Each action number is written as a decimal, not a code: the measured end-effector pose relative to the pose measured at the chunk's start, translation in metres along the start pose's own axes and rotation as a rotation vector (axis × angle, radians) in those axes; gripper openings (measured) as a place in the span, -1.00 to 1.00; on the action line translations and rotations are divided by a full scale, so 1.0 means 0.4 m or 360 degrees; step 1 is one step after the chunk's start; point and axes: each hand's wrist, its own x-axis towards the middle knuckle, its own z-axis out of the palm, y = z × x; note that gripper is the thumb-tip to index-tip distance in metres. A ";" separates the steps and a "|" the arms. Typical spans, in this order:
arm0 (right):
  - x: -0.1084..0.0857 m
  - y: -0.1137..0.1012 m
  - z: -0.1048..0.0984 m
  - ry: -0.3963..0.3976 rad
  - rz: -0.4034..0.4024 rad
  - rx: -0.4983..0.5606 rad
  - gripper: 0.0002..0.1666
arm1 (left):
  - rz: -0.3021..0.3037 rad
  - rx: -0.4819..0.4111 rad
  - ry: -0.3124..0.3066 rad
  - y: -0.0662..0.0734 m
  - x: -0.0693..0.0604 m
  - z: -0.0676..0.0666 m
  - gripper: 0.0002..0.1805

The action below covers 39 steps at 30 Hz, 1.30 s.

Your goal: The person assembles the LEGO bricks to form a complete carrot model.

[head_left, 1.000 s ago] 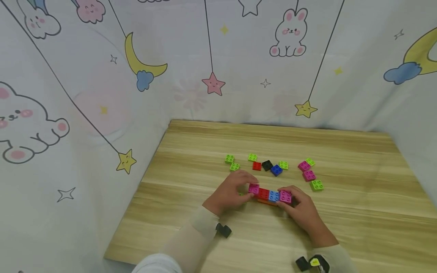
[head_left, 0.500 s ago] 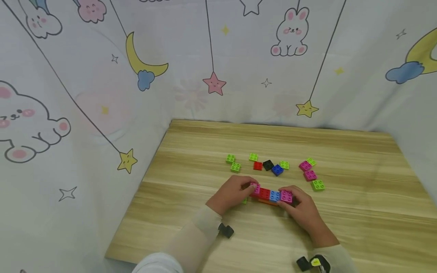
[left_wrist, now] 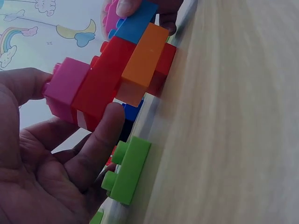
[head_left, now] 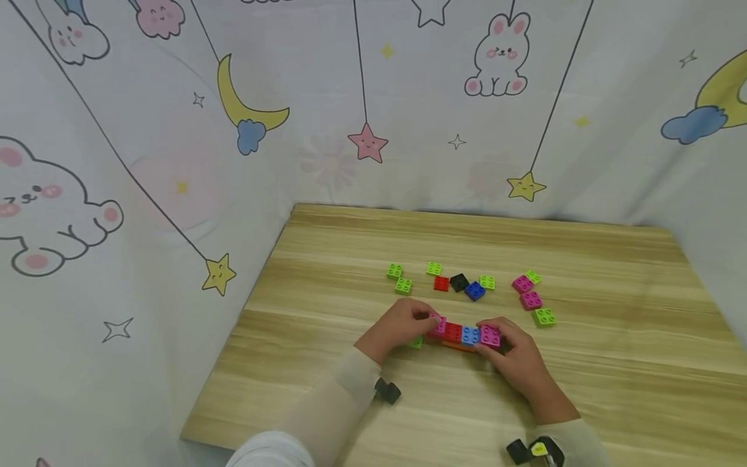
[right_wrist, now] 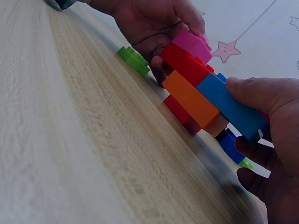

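My left hand (head_left: 399, 327) grips the left end of a stack of toy building bricks, a finger on the studs of its pink brick (left_wrist: 70, 88). Another finger reaches under the red brick (left_wrist: 110, 79) beneath it. At the other end, my right hand (head_left: 516, 353) holds the light blue brick (right_wrist: 231, 107) and the second pink brick (head_left: 489, 335) on top. Below the red and blue bricks sits an orange brick (right_wrist: 191, 100), and lowest is another red brick (right_wrist: 180, 112), close to the table. A green brick (left_wrist: 131, 170) lies by my left hand.
Behind the stack on the wooden table (head_left: 327, 259) lie loose bricks: several green, a red one (head_left: 441, 283), a black one (head_left: 459, 282) and a dark blue one (head_left: 475, 291). Pink bricks (head_left: 531, 301) lie at the right. A printed curtain (head_left: 408, 97) hangs behind the table.
My left hand has shifted from the side of the left pink brick onto its top, and that brick now sits lower against the red one. My right hand keeps its hold.
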 end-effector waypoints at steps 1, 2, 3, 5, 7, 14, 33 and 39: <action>0.000 0.000 0.000 0.0000 -0.0005 -0.0001 -0.53 | -0.0006 0.0003 -0.0001 0.000 0.001 0.000 -0.77; 0.000 0.000 0.000 -0.0002 -0.0008 0.0002 -0.53 | -0.0008 0.0006 0.0000 0.000 0.001 0.000 -0.76; 0.000 0.000 0.000 -0.0002 -0.0011 0.0003 -0.53 | -0.0012 0.0009 0.0000 0.000 0.001 0.000 -0.76; 0.000 -0.001 0.000 -0.0003 -0.0018 0.0007 -0.53 | -0.0018 0.0008 -0.0004 -0.001 0.001 0.000 -0.75; 0.000 -0.002 0.000 -0.0002 -0.0023 0.0006 -0.53 | -0.0021 0.0005 -0.0012 0.000 -0.001 -0.001 -0.74; 0.000 0.000 0.001 0.0009 -0.0038 0.0007 -0.53 | 0.0100 -0.0066 0.0069 -0.009 -0.005 0.013 -0.80; -0.002 0.002 0.002 0.0017 -0.0008 -0.0010 -0.53 | 0.0147 0.0226 0.0990 -0.088 0.059 -0.028 -0.54; -0.001 0.003 0.004 0.0020 -0.0010 0.0007 -0.54 | -0.0015 0.0347 0.0950 -0.093 0.084 -0.031 -0.57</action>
